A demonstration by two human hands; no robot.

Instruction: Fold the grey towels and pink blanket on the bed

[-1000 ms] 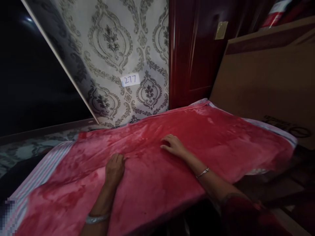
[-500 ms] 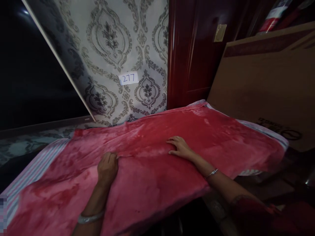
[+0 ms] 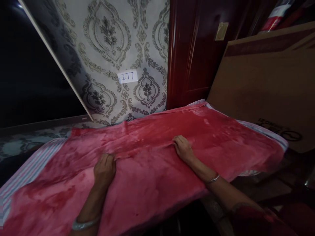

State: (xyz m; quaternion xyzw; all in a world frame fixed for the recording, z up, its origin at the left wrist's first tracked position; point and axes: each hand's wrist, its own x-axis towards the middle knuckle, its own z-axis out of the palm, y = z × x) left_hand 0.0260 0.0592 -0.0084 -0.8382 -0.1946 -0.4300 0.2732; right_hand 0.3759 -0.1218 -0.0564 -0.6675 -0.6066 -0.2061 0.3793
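Note:
A plush red-pink blanket [image 3: 152,177] lies spread across a table-like surface, with shallow folds and darker brushed patches. My left hand [image 3: 105,167] is closed on the blanket left of the middle, pinching up its fabric. To the right, my right hand [image 3: 183,148] also grips the fabric between closed fingers. A low ridge of cloth runs between the two hands. Under the blanket, a striped cloth [image 3: 36,170] shows at the left side and along the right edge.
A dark screen [image 3: 36,75] stands at the left. Behind is patterned wallpaper [image 3: 105,39] with a paper label [image 3: 127,76] reading 277. A dark red wooden door [image 3: 192,49] and a large cardboard box [image 3: 263,85] stand at the right, with a red-labelled bottle [image 3: 275,18] above the box.
My right hand has gone from spread fingers to a closed grip on the blanket and shifted slightly right. My left hand keeps its grip, moving slightly left. A ridge now runs between them.

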